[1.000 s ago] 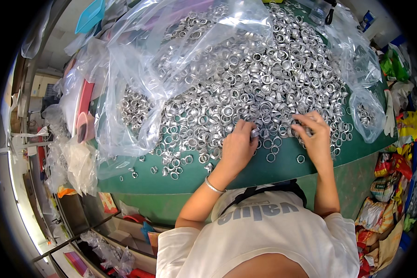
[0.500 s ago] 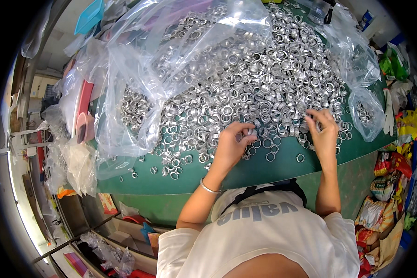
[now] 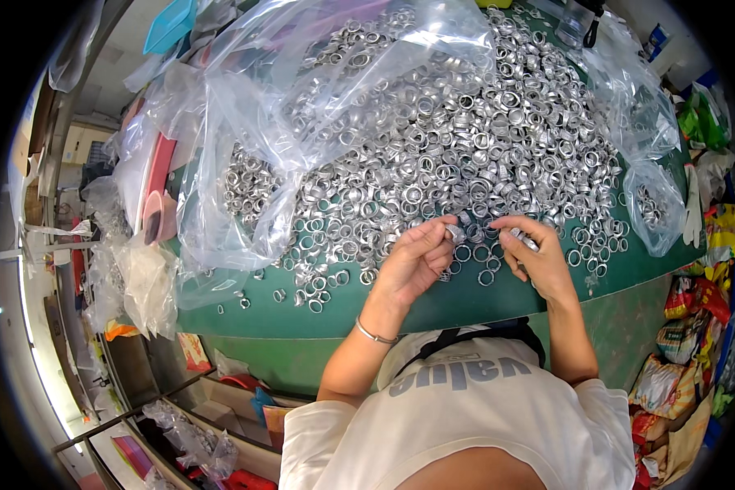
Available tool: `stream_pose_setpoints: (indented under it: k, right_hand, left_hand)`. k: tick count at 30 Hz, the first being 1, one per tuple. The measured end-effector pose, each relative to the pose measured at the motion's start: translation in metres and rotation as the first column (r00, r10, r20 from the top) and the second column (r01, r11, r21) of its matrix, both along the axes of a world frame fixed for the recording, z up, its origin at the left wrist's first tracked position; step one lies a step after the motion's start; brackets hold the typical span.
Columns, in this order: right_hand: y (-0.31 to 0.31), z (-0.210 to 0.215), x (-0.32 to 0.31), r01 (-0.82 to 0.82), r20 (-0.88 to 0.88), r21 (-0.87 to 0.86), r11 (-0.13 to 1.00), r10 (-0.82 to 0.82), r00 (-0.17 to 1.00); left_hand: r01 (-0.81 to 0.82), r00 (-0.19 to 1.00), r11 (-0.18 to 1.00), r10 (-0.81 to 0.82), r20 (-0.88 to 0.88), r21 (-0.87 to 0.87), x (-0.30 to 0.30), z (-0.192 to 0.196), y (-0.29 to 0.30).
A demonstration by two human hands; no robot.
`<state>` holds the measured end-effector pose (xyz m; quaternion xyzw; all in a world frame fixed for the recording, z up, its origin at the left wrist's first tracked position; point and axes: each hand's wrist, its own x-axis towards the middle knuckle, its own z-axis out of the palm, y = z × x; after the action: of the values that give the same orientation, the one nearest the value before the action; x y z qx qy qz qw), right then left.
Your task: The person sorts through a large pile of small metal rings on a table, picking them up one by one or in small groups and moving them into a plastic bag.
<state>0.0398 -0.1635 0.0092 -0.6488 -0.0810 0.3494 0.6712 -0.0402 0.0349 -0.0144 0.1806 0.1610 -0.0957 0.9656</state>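
A broad pile of silver metal rings (image 3: pixel 433 147) covers much of the green tabletop (image 3: pixel 384 312). At the pile's near edge my left hand (image 3: pixel 420 260) is closed, thumb and forefinger pinched at a metal ring (image 3: pixel 456 234). Just to its right, my right hand (image 3: pixel 539 260) curls around a few metal rings (image 3: pixel 527 239), its forefinger reaching toward the left fingertips. The hands are apart by a small gap. How many rings each one holds is partly hidden by the fingers.
Clear plastic sheeting (image 3: pixel 249 122) drapes over the pile's left side. A clear bag of rings (image 3: pixel 653 208) lies at the right edge, near a white glove (image 3: pixel 692 204). Open drawers (image 3: pixel 220 408) stand at lower left. Colourful packages (image 3: pixel 678 343) are heaped at right.
My right hand has moved left and nearer, close to the left hand, and now has rings in its fingers. My left hand has turned slightly, still pinching. The view has shifted a little.
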Motion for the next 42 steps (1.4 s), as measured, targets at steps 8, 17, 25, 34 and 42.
stream_pose_setpoints:
  k: [8,17,25,34,42]
  right_hand:
    - [0.013,0.011,-0.011,-0.081,-0.095,0.214,0.973,0.104,0.990]
    - [0.034,0.019,-0.034,-0.130,0.813,-0.169,0.977,0.212,0.541]
    - [0.054,0.023,-0.032,-0.184,0.891,-0.337,0.923,0.376,0.254]
    - [0.083,0.002,0.035,0.038,0.863,-0.294,0.955,0.249,0.439]
    - [0.105,-0.019,0.032,0.255,0.842,-0.536,0.805,0.534,0.083]
  left_hand:
    - [0.117,0.963,0.868,-0.218,-0.158,-0.482,-0.013,0.002,-0.028]
    - [0.087,0.950,0.964,-0.156,-0.269,-0.253,-0.027,-0.025,-0.051]
    - [-0.093,0.933,0.960,-0.009,-0.359,-0.266,-0.024,0.009,-0.043]
    - [-0.025,0.994,0.955,-0.008,-0.111,-0.295,-0.037,-0.006,-0.033]
    - [-0.007,0.981,0.990,-0.019,-0.191,-0.138,-0.038,0.004,-0.035]
